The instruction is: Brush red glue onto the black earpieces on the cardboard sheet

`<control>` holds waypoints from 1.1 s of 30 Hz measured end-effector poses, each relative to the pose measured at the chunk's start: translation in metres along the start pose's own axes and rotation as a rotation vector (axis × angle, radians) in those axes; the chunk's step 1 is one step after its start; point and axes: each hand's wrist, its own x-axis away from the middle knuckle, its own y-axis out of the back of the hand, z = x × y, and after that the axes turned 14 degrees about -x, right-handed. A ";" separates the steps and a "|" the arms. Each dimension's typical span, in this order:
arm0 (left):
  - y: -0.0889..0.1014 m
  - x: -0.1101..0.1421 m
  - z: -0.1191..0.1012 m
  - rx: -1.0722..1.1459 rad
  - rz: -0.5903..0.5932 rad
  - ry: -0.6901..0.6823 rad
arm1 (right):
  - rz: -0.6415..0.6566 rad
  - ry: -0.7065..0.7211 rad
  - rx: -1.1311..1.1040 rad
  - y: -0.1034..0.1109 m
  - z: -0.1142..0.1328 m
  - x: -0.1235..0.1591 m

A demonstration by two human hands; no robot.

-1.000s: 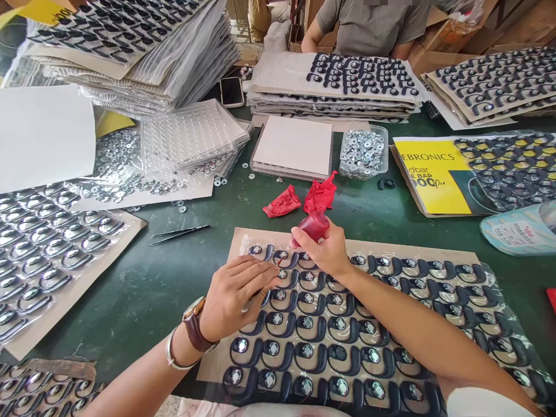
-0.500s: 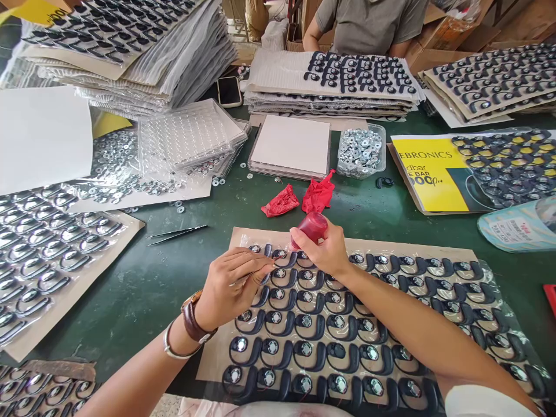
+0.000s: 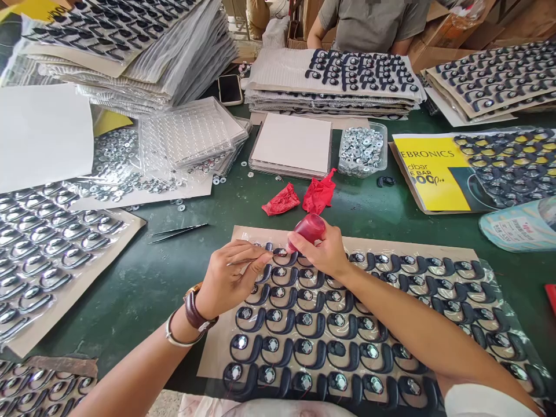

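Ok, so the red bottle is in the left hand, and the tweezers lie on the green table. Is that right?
Not quite: the head view shows the red bottle in the right hand, not the left hand. The tweezers do lie on the green table.
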 end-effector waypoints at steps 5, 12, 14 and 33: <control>-0.002 -0.004 0.004 0.002 -0.028 0.061 | 0.028 0.029 0.064 -0.001 0.000 0.000; 0.002 0.006 -0.001 -0.036 -0.053 -0.008 | 0.018 -0.010 0.092 -0.001 0.014 0.003; 0.006 0.016 -0.008 -0.048 -0.045 -0.085 | 0.017 -0.046 -0.002 0.000 0.016 0.008; 0.001 0.044 -0.043 -0.486 -0.068 -0.537 | 0.049 0.022 0.030 -0.008 0.001 0.032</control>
